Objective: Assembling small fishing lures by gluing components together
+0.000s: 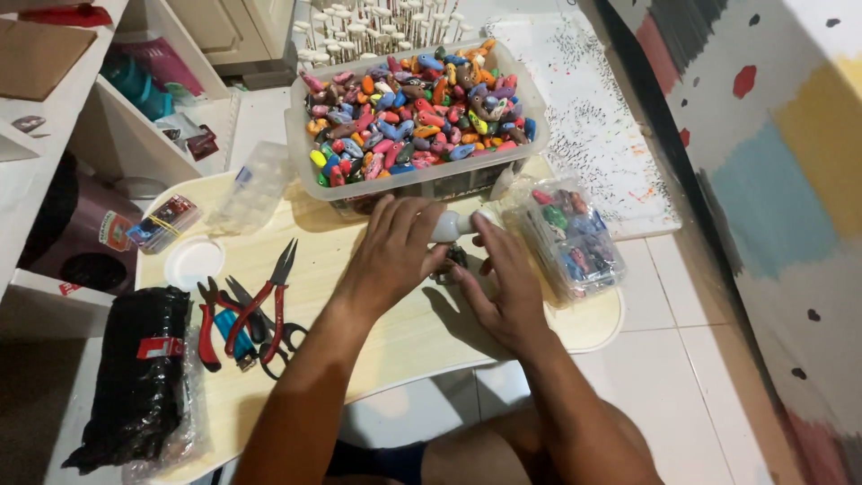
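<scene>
A low wooden table (395,337) with rounded corners fills the middle of the view, set on pale floor tiles. At its far edge stands a clear plastic tub (415,180) heaped with small painted pieces in many colours. To the right, near the table's edge, a smaller clear lidded box (567,238) holds more of them. On the left near side lies a black bag (135,377), and just right of it 2 red-handled pliers (247,310) beside scissors.

Both hands meet in front of the tub. The left hand (395,251) is curled, its fingers closed around a white bulb-shaped tool (453,224) whose long axis runs left to right. The right hand (507,287) lies just beside it, fingers bent inward. A small dark piece (452,260) sits between the 2 hands, just below the tool and touching both; whether the right fingertips pinch it I cannot tell.
</scene>
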